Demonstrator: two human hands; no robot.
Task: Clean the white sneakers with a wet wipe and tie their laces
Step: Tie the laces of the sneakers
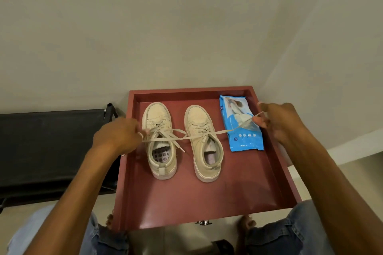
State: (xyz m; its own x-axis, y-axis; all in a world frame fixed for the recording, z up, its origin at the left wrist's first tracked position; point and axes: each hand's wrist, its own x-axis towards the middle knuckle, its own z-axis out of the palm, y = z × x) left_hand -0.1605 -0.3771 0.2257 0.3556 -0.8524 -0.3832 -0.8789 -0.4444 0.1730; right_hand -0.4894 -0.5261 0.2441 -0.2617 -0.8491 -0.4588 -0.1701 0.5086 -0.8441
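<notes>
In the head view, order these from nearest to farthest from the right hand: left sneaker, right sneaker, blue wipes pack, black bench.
1. blue wipes pack, beside the right hand, which pinches a lace.
2. right sneaker, middle of the red tray.
3. left sneaker, tray's left side.
4. black bench, outside the tray, far left.

Red tray against beige wall; black bench just left of tray.
</notes>
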